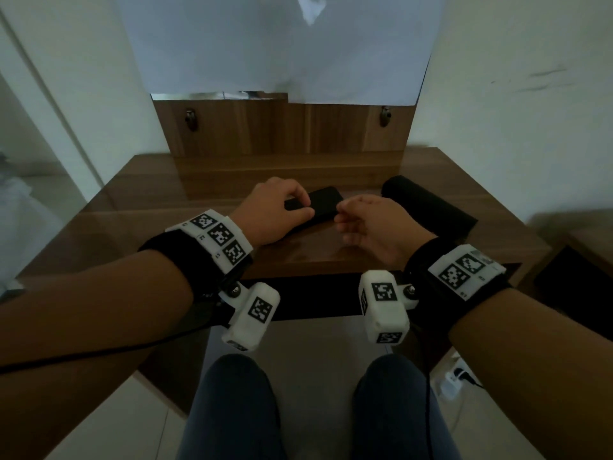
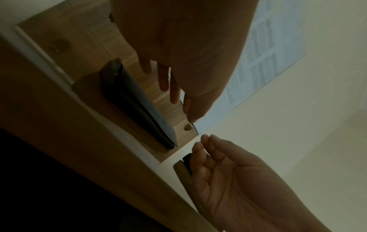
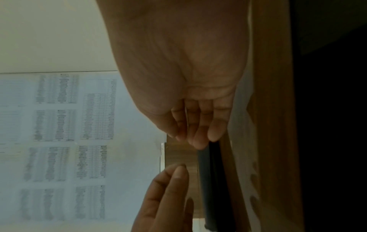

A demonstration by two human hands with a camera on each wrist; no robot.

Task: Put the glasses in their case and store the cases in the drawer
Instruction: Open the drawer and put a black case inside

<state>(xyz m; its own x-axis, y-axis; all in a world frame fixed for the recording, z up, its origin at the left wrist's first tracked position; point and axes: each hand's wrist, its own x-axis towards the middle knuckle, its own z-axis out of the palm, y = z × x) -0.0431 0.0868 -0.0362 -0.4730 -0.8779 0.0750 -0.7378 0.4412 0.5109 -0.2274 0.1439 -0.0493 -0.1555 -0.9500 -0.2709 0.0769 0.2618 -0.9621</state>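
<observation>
A flat black glasses case (image 1: 326,202) (image 2: 139,106) (image 3: 208,180) lies shut on the wooden table (image 1: 149,220), near the middle. In the head view my left hand (image 1: 298,204) (image 2: 174,94) pinches the case's left end between thumb and forefinger. My right hand (image 1: 343,207) (image 3: 190,141) sits at the case's right end, fingers straight and together, tips touching it and holding nothing. A second, longer black case (image 1: 428,207) (image 2: 187,158) lies to the right, behind my right hand. No glasses are in sight.
A drawer (image 1: 315,295) stands open and dark under the table's front edge, above my knees (image 1: 232,410). Behind the table rises a wooden back panel (image 1: 282,127) with two small knobs, and a mirror covered by printed paper (image 1: 282,44). A low stand (image 1: 583,260) sits at the right.
</observation>
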